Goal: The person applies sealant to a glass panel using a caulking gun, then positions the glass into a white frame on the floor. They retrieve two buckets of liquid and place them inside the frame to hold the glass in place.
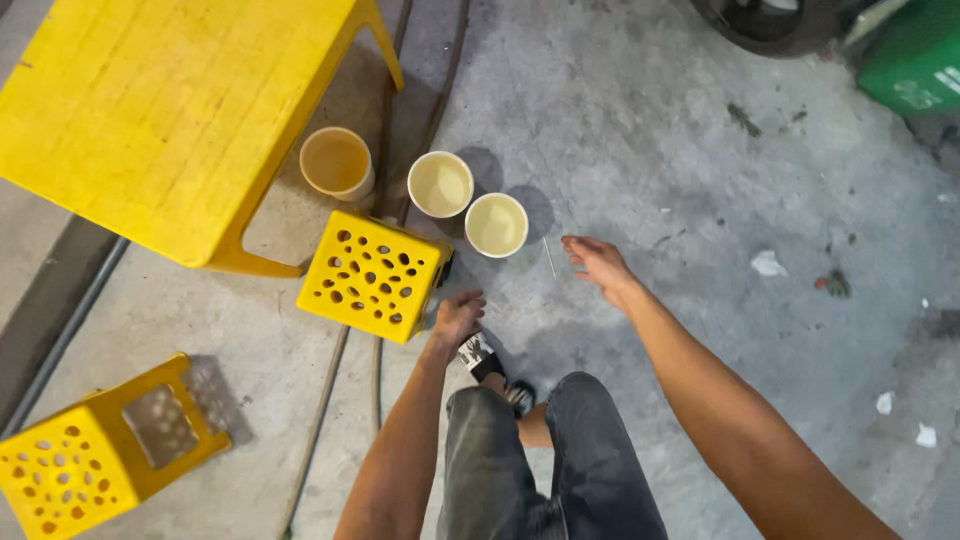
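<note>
Grey, stained concrete floor [700,180] strewn with paper scraps [767,263], crossed by hoses [330,400] and bearing a yellow table [160,110] at upper left, with a green bin [915,55] at upper right. Two yellow perforated stools, one [375,275] beside the table leg and one [95,455] tipped over at lower left, then three pale cups [440,184] of liquid standing close together on the floor. Left hand [458,318] loosely curled just beside the nearer stool, grasping nothing; right hand [598,265] spread open and empty near the rightmost cup [496,225].
</note>
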